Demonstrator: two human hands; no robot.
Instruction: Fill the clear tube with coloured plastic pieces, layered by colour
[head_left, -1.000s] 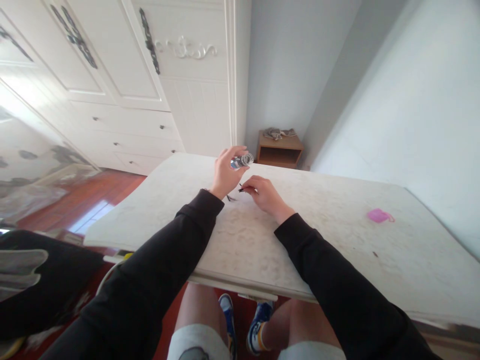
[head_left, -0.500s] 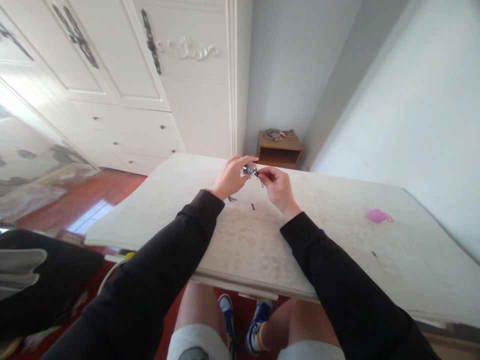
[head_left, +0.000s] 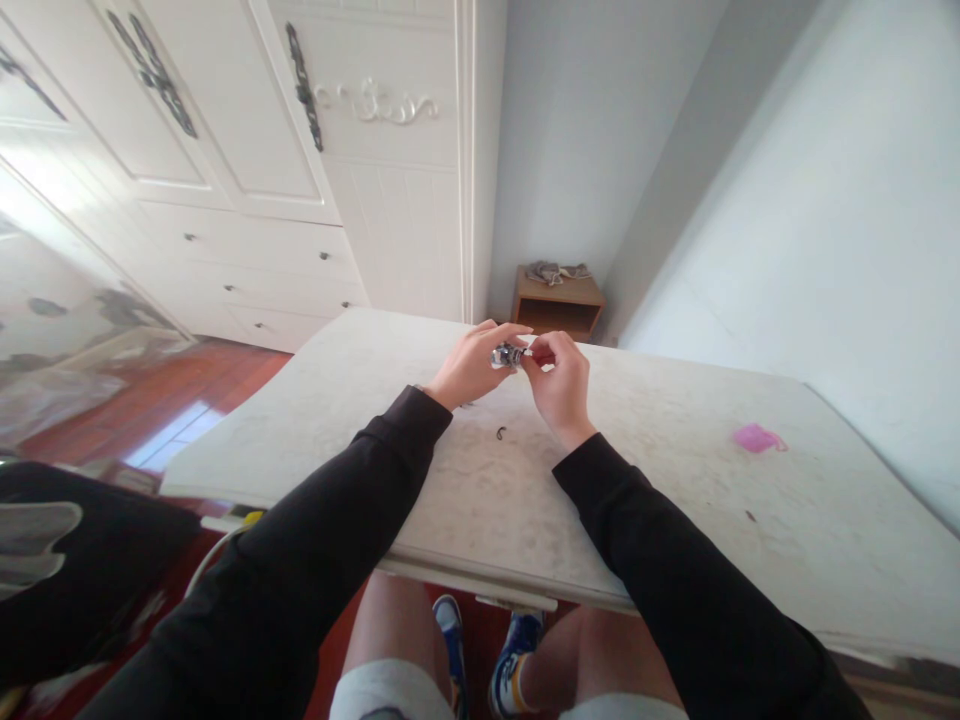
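Note:
My left hand [head_left: 474, 365] is closed round a small clear, shiny bottle-shaped object [head_left: 507, 355] with something dark in it, its narrow end pointing right. At that narrow end, the thumb and fingers of my right hand [head_left: 559, 380] are pinched together; a tiny pale bit shows at their tips, too small to name. Below the hands, a small dark curled piece [head_left: 501, 433] lies on the white tabletop [head_left: 495, 500]. Another dark scrap [head_left: 466, 404] lies close to my left wrist, partly hidden.
A pink pouch-like item [head_left: 757, 438] lies on the table's right side, with a small dark speck [head_left: 750, 516] nearer me. Beyond the far edge stands a wooden nightstand [head_left: 559, 290] with cloth on top. White cabinets [head_left: 405, 220] rise at the back left; a black bag-like item [head_left: 97, 560] is at left.
Both hands have shifted slightly down and right with the bottle-shaped object. The dark bit at my right fingertips no longer shows there. The dark piece on the table below now looks curled.

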